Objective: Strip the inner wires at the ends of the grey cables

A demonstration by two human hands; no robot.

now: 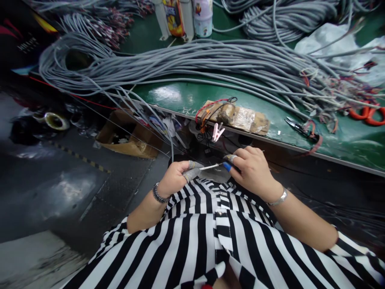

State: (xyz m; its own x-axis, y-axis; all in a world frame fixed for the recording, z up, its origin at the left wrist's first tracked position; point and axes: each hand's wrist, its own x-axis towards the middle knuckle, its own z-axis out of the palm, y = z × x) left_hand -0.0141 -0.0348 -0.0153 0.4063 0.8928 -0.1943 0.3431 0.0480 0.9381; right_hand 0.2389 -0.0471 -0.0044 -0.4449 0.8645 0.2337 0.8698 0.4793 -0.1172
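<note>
Step in hand looked like working the stripped-looking cable end (208, 167), 6 o'clock from the pink clothespin (216, 132), left hand (176, 178) pinching it, right hand (252, 170) at its 3 o'clock (couldn't tell if gripping), so next probably called for a steady left pinch.

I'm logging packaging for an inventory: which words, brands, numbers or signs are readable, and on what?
None can be read clearly.
Orange-and-black package: lettering too blurred to read.
Dark item, upper left: pale letters, too blurred to read.
Pale printed container: any lettering too small to read.
</note>
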